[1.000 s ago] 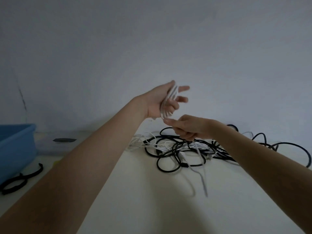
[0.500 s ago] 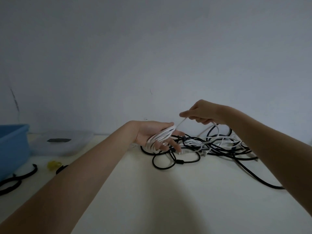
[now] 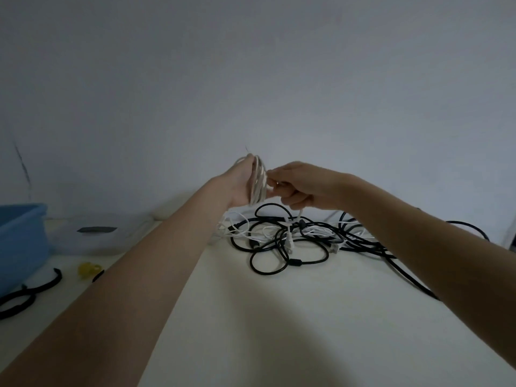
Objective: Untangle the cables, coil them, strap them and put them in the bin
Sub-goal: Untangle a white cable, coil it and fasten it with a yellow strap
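Observation:
My left hand (image 3: 239, 183) is raised above the table and holds a coil of white cable (image 3: 258, 181) wound around it. My right hand (image 3: 298, 184) is right beside the coil, fingers curled, pinching the white cable's free strand, which drops down to the table. Under both hands lies a tangle of black and white cables (image 3: 296, 240) on the pale table (image 3: 251, 331). The blue bin (image 3: 19, 241) stands at the far left edge.
A clear plastic lidded box (image 3: 95, 233) sits beside the bin by the wall. Black straps (image 3: 30, 291) and a small yellow object (image 3: 88, 268) lie near the left front of the table. One black cable (image 3: 405, 277) trails off to the right.
My left hand has lifted the white coil from near the table up to wall height. My right hand has come in from the right and met the coil.

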A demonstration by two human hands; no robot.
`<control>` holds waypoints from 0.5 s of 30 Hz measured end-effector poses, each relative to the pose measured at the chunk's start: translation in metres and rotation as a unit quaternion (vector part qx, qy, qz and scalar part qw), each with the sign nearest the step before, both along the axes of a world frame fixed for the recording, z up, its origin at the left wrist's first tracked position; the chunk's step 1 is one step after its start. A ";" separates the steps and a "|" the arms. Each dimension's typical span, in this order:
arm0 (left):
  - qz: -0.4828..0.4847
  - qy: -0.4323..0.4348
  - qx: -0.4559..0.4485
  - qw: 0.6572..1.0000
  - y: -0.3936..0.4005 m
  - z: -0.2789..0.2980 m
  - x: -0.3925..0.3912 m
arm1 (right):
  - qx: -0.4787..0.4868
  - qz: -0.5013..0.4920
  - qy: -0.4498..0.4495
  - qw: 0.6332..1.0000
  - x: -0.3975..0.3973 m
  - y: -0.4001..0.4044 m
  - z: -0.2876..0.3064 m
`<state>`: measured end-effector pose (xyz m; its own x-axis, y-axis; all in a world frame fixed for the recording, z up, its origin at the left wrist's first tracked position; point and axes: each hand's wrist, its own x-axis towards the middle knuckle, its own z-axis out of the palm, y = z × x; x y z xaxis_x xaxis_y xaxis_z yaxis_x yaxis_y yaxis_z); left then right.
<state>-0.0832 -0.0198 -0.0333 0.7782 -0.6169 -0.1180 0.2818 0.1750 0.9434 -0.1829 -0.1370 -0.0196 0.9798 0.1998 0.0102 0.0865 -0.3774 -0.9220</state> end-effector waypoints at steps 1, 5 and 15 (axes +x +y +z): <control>0.006 -0.004 -0.019 1.000 -0.003 0.005 -0.003 | 0.021 0.010 0.001 1.000 0.001 0.003 -0.008; -0.059 -0.005 -0.141 0.988 -0.011 0.021 -0.023 | 0.039 0.025 -0.005 0.999 0.002 0.004 -0.036; -0.501 -0.076 0.139 0.851 0.021 0.001 -0.036 | -0.195 -0.055 0.021 0.979 0.002 -0.038 -0.043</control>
<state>-0.1196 0.0012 -0.0322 -0.1023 -0.9443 -0.3128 0.0285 -0.3171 0.9480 -0.1809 -0.1753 -0.0631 0.9935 0.0745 -0.0862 -0.0084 -0.7067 -0.7075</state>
